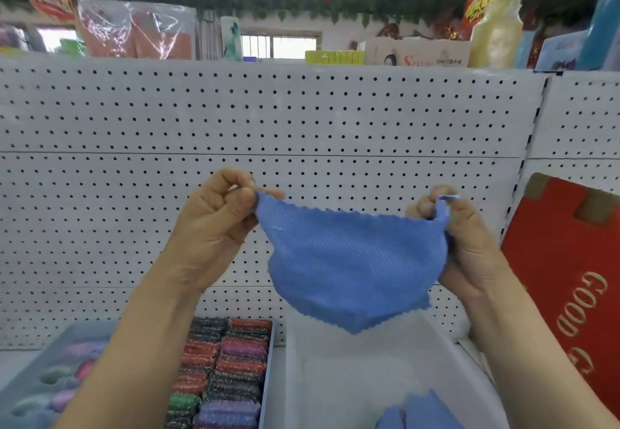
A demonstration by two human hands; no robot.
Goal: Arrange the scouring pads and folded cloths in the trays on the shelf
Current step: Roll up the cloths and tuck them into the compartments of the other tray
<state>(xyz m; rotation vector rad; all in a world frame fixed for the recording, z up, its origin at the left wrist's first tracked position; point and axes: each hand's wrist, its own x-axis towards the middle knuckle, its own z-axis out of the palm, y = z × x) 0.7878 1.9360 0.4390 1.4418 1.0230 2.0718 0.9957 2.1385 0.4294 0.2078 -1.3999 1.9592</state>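
My left hand (218, 213) and right hand (446, 224), held apart, each pinch a top corner of the blue cloth (352, 271), stretching it flat to fold above the white tray (369, 378).

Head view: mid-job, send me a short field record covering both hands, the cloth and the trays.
left hand: pinches the cloth's upper left corner
right hand: pinches the upper right corner
blue cloth: held up in the air, sagging between the hands, above the white tray
white tray: on the shelf, folded blue cloths at its near end
grey tray: left of the white tray, filled with rows of glittery scouring pads
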